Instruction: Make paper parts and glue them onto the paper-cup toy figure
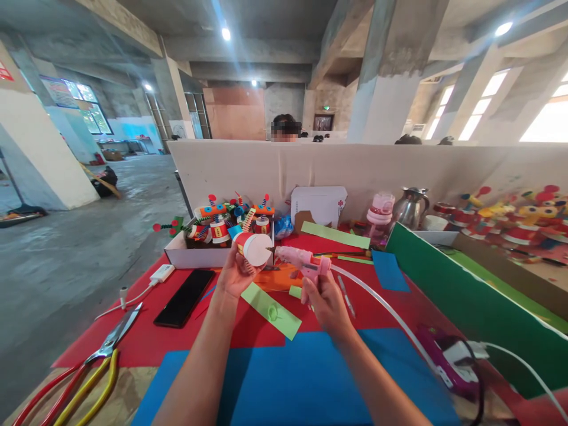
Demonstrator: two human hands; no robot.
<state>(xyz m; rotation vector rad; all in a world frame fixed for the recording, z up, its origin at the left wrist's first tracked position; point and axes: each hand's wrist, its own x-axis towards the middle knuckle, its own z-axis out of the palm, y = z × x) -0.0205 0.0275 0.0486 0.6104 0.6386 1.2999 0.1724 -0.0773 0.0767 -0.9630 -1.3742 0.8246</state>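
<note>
My left hand (237, 275) is closed around a white paper cup (258, 249) with red and yellow trim, tipped on its side with the round white end toward the right. A blue piece and a folded paper spring are at the cup's far side. In my right hand (323, 296) is a pink hot glue gun (304, 260), its nozzle pointing left, close to the cup's white end; I cannot tell whether it touches. A white tube-like cord (381, 299) runs from the gun's back. Below the hands lies a light green paper strip (271, 310) with a small green curl on it.
Left are a black phone (184, 297), large shears (104, 352) and a white charger (162, 273). A box (195, 258) of finished paper figures stands behind. A green board (470, 307) and purple power strip (448, 361) are right. A white partition (244, 171) borders the table; a person's head shows beyond.
</note>
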